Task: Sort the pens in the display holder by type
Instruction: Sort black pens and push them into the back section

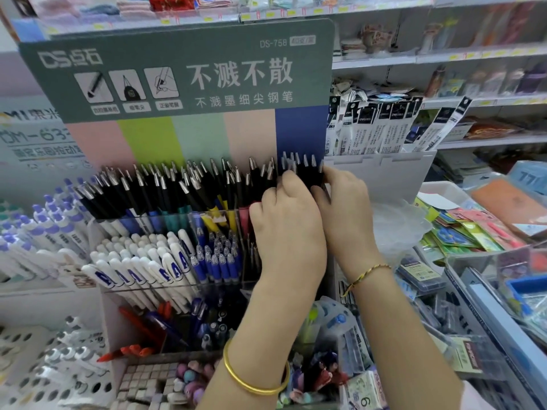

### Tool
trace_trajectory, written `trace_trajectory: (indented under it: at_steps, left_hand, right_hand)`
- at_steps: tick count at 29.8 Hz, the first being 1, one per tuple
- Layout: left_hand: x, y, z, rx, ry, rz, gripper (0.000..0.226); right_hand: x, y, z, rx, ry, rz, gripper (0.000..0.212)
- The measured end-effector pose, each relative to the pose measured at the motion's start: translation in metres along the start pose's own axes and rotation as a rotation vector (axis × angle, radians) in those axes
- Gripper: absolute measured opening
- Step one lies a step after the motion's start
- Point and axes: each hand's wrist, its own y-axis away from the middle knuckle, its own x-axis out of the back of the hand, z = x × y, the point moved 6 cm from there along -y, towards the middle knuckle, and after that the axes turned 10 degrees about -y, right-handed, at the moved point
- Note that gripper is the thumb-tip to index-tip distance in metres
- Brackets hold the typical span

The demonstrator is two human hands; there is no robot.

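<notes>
The bunch of black pens (302,168), silver tips up, stands at the right end of the back row of the display holder (95,232), just right of the frame's centre and in front of the blue stripe of the backing card (177,69). Both hands close on it. The left hand (284,229) curls its fingers (288,184) round the bunch's left side, and the right hand (346,208) presses its bent fingers (331,176) against the right side, so the pens are squeezed between them. How many pens the grip takes in is hard to tell, since the knuckles cover the barrels.

Leftward along the same row, more black pens (177,184) lean in a loose fan toward the left of the frame. In the clear compartments in front of them stand white-capped pens (142,261) and, to their right, blue pens (219,258) beside the left wrist.

A gold bangle (254,380) circles the left forearm at lower centre; a braided bracelet (367,272) sits on the right wrist. Red pens (130,349) lie at lower left. White and purple pens (53,226) crowd the left edge. Packs of refills (373,128) stand upright to the right of the card, with shop shelves (473,57) behind them.
</notes>
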Motion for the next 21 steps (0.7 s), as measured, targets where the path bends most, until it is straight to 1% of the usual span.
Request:
trace_trajectory:
  at_steps: [3,5,7,9,13,16,19,21]
  left_hand:
    - [-0.003,-0.002,0.006,-0.024,0.144,-0.093,0.041]
    - [-0.006,-0.001,0.005,-0.021,0.174,-0.107,0.049]
    - [-0.006,-0.002,0.002,0.005,0.165,-0.111,0.054]
    - [-0.006,-0.005,0.002,0.033,0.138,-0.128,0.053]
    - [-0.011,-0.013,0.005,0.07,0.111,-0.214,0.048]
    - [-0.01,-0.019,0.002,0.1,0.131,-0.216,0.046]
    - [-0.008,-0.02,0.002,0.086,0.211,-0.197,0.049]
    - [-0.008,-0.019,0.005,0.041,0.219,-0.192,0.049]
  right_hand:
    - [0.0,-0.001,0.006,0.007,-0.032,-0.004,0.02]
    - [0.001,-0.001,0.008,0.01,-0.046,-0.009,0.022]
    - [0.0,-0.001,0.01,0.013,-0.049,-0.006,0.029]
    - [-0.002,-0.002,0.01,0.022,-0.049,0.005,0.032]
    - [-0.001,-0.001,0.008,0.035,-0.085,0.03,0.035]
    - [0.007,0.001,0.004,0.042,-0.131,0.068,0.037]
    - [0.014,0.002,0.001,0.04,-0.184,0.118,0.034]
    - [0.014,0.002,0.004,0.029,-0.124,0.125,0.03]
